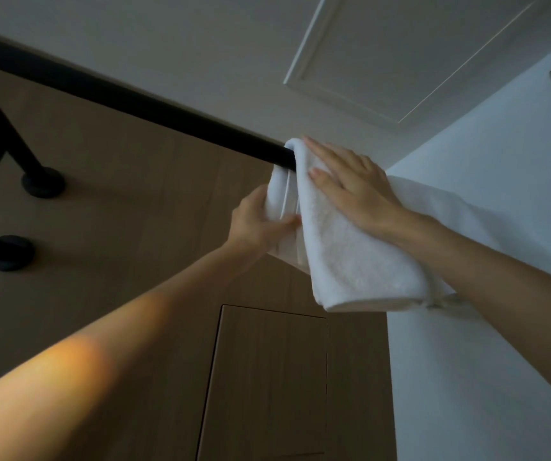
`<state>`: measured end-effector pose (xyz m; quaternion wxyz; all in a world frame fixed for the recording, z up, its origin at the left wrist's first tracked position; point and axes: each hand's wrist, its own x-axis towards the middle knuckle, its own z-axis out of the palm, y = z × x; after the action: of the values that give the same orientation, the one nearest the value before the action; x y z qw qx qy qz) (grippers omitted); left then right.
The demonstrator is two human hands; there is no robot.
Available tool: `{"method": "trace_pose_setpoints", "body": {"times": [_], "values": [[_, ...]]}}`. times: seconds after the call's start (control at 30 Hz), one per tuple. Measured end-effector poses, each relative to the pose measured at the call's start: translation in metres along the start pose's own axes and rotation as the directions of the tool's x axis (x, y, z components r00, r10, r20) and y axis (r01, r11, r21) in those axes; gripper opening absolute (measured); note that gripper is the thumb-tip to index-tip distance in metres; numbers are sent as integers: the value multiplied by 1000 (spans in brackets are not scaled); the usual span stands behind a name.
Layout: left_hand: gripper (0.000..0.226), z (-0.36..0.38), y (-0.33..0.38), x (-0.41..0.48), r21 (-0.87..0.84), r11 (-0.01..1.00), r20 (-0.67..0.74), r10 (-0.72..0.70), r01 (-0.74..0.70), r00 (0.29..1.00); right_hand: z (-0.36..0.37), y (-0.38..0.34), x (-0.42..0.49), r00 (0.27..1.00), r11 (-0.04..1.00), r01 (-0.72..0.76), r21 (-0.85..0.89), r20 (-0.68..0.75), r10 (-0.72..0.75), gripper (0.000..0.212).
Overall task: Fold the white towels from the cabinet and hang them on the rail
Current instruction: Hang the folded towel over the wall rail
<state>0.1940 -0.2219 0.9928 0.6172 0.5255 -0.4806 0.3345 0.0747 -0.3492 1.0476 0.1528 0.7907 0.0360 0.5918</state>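
One folded white towel [350,261] hangs draped over the black rail [134,98]. Below the rail, the left hand [257,224] grips its hanging layers, thumb curled round them. The right hand [350,184] presses flat on the towel, fingers straight.

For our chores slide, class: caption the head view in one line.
Left hand holds the white towel draped over the black rail; right hand presses it flat.
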Motion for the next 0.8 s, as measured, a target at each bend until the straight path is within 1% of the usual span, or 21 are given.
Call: {"method": "trace_pose_setpoints", "body": {"times": [0.07, 0.17, 0.3, 0.37, 0.43, 0.5, 0.53, 0.57, 0.63, 0.67, 0.7, 0.73, 0.8], "values": [[48, -2, 2, -9, 2, 1000, 4, 2, -2, 1000, 0, -3, -12, 1000, 999, 21, -42, 20, -20, 53], [46, -4, 6, -22, -39, 999, 5, -3, 3, 1000, 0, -7, -18, 999, 999, -1, -32, 39, 2, 55], [38, 4, 8, -41, -129, 991, -4, -40, 39, 999, 7, -13, -20, 998, 997, -58, -51, 5, 58, 58], [34, 10, 10, -50, -153, 987, 16, -37, 39, 999, 13, -15, -19, 997, 995, -70, -74, -19, 69, 59], [31, 9, 11, -53, -150, 988, 81, -35, 47, 996, 15, -16, -19, 997, 993, -68, -101, -36, 65, 59], [23, -1, 12, -53, -151, 987, 201, -20, 51, 979, 16, -15, -19, 998, 990, -58, -129, -45, 52, 58], [17, -5, 14, -53, -170, 983, 260, -21, 67, 965, 17, -14, -19, 998, 989, -52, -142, -44, 46, 58], [15, -9, 16, -54, -209, 971, 299, -47, 113, 953, 17, -13, -19, 998, 987, -45, -154, -44, 39, 59], [30, -10, 23, -57, -285, 926, 342, -141, 246, 929, 16, -11, -20, 998, 983, -38, -181, -49, 30, 59], [38, -8, 26, -58, -296, 915, 350, -163, 274, 922, 16, -10, -20, 998, 981, -34, -193, -51, 25, 59], [45, -6, 29, -59, -294, 916, 356, -160, 273, 921, 15, -9, -21, 998, 979, -30, -202, -52, 20, 60], [46, -3, 31, -60, -278, 930, 358, -132, 240, 924, 14, -8, -22, 998, 978, -27, -205, -56, 16, 60], [42, 1, 33, -62, -244, 952, 374, -84, 186, 924, 10, -5, -24, 998, 979, -23, -202, -65, 10, 60]]}}
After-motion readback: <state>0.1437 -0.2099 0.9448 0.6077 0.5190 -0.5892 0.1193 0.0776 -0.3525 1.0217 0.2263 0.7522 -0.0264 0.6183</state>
